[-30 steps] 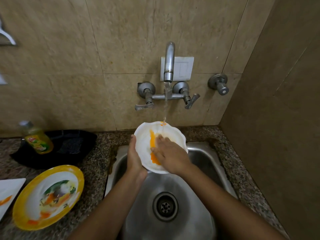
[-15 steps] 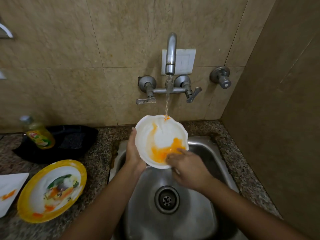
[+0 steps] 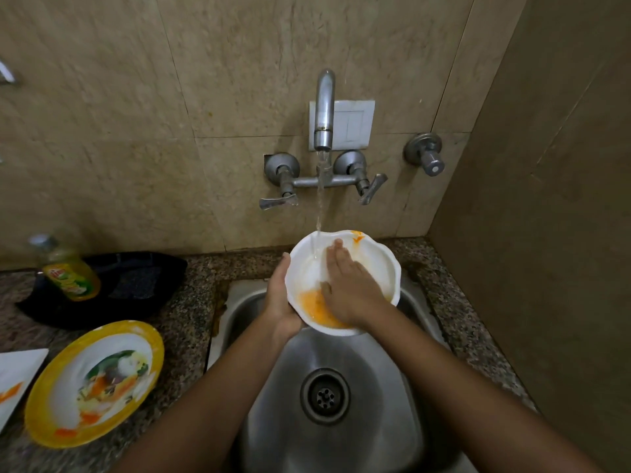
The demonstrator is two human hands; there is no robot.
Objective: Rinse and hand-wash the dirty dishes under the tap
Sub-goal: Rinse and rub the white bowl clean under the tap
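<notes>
Over the sink [image 3: 345,349] the left hand [image 3: 281,302] grips the white plate [image 3: 374,264] by its left rim, under the tap stream [image 3: 319,206], while the right hand [image 3: 350,291] lies flat inside it, fingers [image 3: 336,256] straight (tips up by the water), orange residue [image 3: 310,302] pooled lower, beside its thumb.

- A white plate [image 3: 374,268] is tilted over the steel sink [image 3: 375,370], at 12 o'clock from the drain [image 3: 325,396]. Orange sauce pools near its 7 o'clock edge.
- The left hand [image 3: 281,298] grips the plate's rim at 9 o'clock.
- The right hand [image 3: 348,288] lies flat inside the plate, fingers straight and pointing toward 11 o'clock.
- Water from the tap [image 3: 324,110], at 12 o'clock, lands on the plate beside the fingertips.
- On the counter [image 3: 191,319], at 9 o'clock from the sink, are a yellow-rimmed plate [image 3: 44,404] with food scraps, a soap bottle [image 3: 70,271] and a black pan [image 3: 146,271] behind it.
</notes>
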